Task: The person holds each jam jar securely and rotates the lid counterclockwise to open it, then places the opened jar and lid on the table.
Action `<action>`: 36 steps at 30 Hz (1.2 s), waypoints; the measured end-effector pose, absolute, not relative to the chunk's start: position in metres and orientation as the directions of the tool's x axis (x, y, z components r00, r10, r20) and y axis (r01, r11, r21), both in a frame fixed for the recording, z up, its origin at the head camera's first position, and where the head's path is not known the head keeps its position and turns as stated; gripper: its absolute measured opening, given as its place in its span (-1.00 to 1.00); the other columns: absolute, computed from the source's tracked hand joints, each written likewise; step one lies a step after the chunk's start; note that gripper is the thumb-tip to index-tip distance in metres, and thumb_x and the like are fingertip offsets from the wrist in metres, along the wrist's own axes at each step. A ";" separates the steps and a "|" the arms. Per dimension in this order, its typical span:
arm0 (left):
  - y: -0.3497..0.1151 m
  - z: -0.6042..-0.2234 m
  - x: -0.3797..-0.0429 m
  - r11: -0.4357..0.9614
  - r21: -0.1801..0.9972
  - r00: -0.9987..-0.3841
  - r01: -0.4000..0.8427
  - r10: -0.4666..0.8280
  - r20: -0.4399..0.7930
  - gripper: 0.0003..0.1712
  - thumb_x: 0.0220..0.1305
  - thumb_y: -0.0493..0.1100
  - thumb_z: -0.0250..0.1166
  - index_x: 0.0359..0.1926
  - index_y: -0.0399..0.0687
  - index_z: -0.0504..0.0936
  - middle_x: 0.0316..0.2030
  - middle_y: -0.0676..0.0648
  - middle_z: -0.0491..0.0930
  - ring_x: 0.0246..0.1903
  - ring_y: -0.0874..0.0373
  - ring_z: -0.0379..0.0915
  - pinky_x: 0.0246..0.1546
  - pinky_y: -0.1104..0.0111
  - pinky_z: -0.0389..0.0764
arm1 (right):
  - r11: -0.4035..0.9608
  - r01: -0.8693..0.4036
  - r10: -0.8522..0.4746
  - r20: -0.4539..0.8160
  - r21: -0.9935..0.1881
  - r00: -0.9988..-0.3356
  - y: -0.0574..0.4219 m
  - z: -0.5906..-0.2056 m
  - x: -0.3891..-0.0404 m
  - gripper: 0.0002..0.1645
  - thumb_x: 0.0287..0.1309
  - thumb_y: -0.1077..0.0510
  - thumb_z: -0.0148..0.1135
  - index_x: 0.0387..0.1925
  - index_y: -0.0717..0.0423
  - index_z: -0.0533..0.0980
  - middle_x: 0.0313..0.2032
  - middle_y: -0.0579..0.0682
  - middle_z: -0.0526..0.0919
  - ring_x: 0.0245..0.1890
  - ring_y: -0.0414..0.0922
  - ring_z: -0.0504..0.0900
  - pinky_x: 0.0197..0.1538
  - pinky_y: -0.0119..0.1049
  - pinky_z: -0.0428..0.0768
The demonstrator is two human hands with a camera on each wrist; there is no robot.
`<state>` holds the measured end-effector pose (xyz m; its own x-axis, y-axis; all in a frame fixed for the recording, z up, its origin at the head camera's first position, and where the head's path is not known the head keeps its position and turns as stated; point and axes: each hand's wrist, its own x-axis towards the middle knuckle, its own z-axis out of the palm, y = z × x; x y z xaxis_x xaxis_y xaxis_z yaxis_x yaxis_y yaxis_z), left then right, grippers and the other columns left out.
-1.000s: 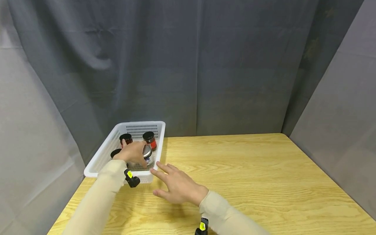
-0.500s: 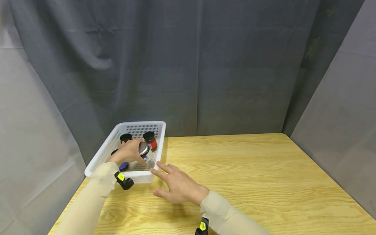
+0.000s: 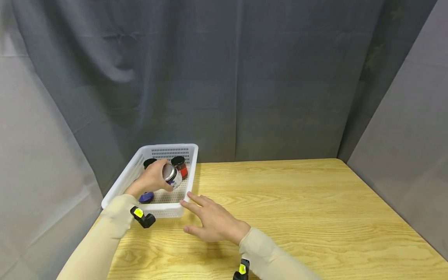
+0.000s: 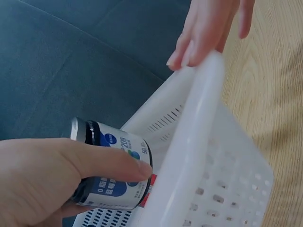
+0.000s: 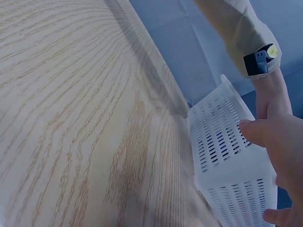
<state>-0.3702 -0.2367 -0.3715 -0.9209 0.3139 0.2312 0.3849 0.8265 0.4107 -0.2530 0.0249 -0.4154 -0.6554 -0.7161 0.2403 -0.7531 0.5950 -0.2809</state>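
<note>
My left hand (image 3: 152, 178) grips a jar (image 3: 173, 177) with a silver lid and a white and blue label, tilted inside the white basket (image 3: 120, 182). In the left wrist view the thumb lies along the label of that jar (image 4: 118, 163). Behind it in the basket stands a black-lidded jar (image 3: 183, 171) with a red label. Another black lid (image 3: 149, 162) shows beyond my left hand, and a purple-blue lid (image 3: 146, 197) lies below the wrist. My right hand (image 3: 215, 221) has its fingers spread, fingertips at the basket's near right corner.
The basket stands at the left of the wooden table (image 3: 297, 210), near its back edge. A dark grey curtain (image 3: 280, 85) hangs behind the table, with pale grey cloth (image 3: 409, 155) on the right side.
My left hand has lifted the silver-lidded jar a little and tilted it, moving slightly back and left. The purple-blue lid has come into view. My right hand stays in place.
</note>
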 end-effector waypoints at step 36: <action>-0.256 -0.365 -0.349 0.573 0.735 -0.930 0.362 0.278 0.241 -0.08 -0.21 -0.27 0.73 0.18 -0.18 0.40 0.04 -0.19 0.52 -0.05 -0.06 0.49 -0.05 0.14 0.55 | 0.571 -0.767 -0.736 0.231 -0.293 -0.637 0.016 -0.418 -0.253 -0.15 0.47 -0.31 0.10 0.63 -0.21 0.11 0.61 0.04 0.03 0.50 0.16 0.20 0.41 0.12 0.31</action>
